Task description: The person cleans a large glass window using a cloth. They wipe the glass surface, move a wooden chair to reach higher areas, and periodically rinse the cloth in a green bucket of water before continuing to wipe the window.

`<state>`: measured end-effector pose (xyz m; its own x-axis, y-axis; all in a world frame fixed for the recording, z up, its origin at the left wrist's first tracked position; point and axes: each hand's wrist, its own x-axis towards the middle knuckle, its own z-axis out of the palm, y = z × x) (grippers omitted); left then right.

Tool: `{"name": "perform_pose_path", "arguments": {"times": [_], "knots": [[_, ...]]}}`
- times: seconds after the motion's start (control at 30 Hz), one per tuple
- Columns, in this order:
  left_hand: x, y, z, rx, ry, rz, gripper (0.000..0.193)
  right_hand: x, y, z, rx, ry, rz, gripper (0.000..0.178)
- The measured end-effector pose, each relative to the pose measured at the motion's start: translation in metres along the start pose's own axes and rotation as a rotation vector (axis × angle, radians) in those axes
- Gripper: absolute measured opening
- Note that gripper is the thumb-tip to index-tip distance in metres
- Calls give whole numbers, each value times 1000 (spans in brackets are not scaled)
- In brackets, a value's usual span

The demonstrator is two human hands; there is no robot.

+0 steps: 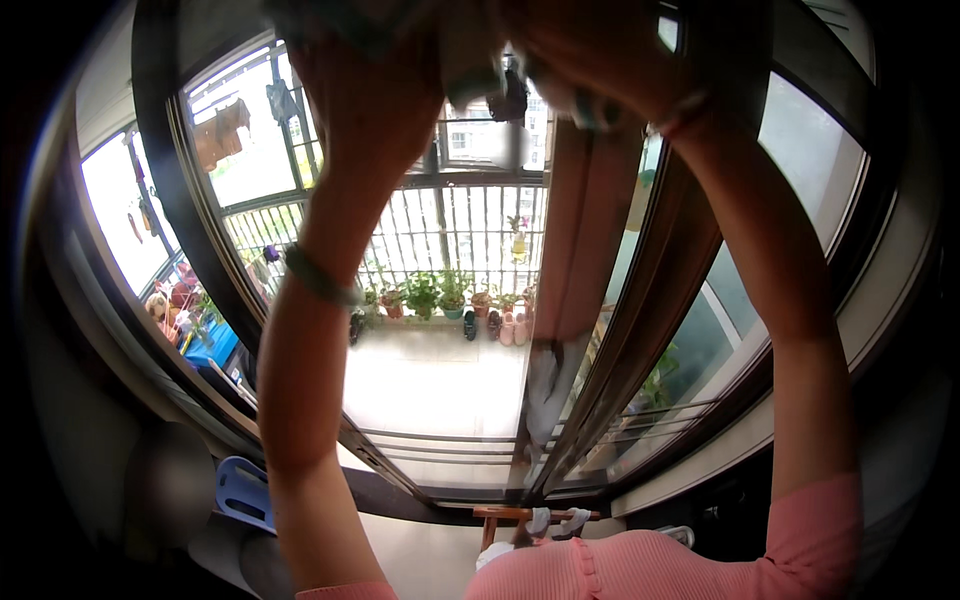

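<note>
Left hand (375, 90) and right hand (605, 50) raised near brown door frame (582, 200); fingers blurred, state cannot be told; reach best kept steady.

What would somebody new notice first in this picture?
Probably the raised left hand and right hand, dark and blurred at the top. A greenish bangle circles the left forearm. Lower down, near the middle, potted plants line the far edge of a bright balcony.
</note>
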<state>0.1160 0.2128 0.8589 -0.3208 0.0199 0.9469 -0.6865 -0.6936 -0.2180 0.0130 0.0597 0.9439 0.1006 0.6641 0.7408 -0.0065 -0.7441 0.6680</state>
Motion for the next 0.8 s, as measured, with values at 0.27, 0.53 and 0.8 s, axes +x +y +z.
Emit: {"name": "perform_pose_path", "arguments": {"times": [0.27, 0.53, 0.8], "knots": [[-69, 41, -29, -445, -145, -364, 110, -74, -71, -17, -131, -246, 170, 28], [-282, 109, -138, -426, -848, -411, 93, -252, -214, -37, 449, -699, 381, 44], [-157, 69, -78, -307, -449, -367, 99, -162, -147, -19, 67, -356, 229, 37]]}}
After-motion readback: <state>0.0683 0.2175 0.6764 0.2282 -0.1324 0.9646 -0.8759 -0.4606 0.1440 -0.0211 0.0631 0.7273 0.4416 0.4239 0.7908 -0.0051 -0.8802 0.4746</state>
